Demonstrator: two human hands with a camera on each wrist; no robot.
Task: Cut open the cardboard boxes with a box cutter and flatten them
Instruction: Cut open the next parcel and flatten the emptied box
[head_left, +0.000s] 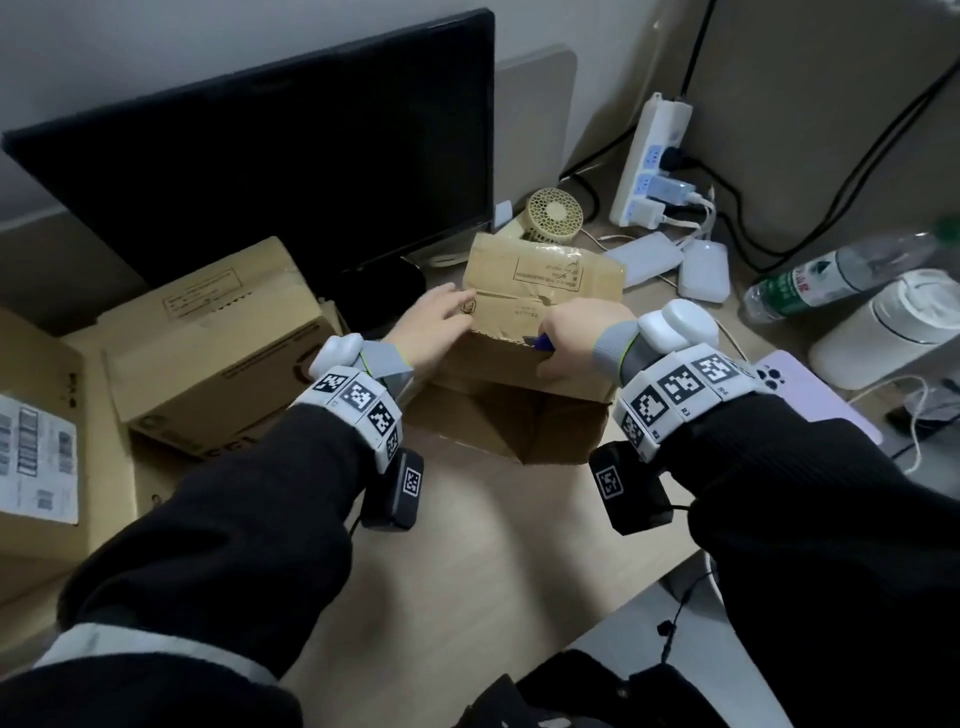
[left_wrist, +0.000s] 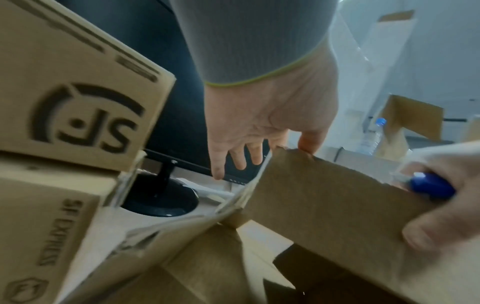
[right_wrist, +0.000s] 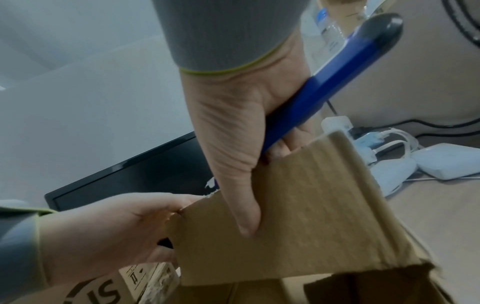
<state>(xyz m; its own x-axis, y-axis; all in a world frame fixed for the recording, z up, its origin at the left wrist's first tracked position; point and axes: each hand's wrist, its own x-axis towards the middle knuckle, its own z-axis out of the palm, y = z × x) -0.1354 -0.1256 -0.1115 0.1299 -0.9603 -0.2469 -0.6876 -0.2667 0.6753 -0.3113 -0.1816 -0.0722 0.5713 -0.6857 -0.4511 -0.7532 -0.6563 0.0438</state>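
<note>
Plain brown cardboard box (head_left: 524, 332) at centre, black print on its lid. Blue box cutter (right_wrist: 306, 98) with a grey end cap. At nine o'clock, a brown box (head_left: 218, 338) with black logo. Black monitor (head_left: 291, 171) at eleven. White power strip (head_left: 649, 161) at one.

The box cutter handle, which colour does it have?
Blue, with a grey end cap; the box cutter shows best in the right wrist view, held in the right hand.
</note>
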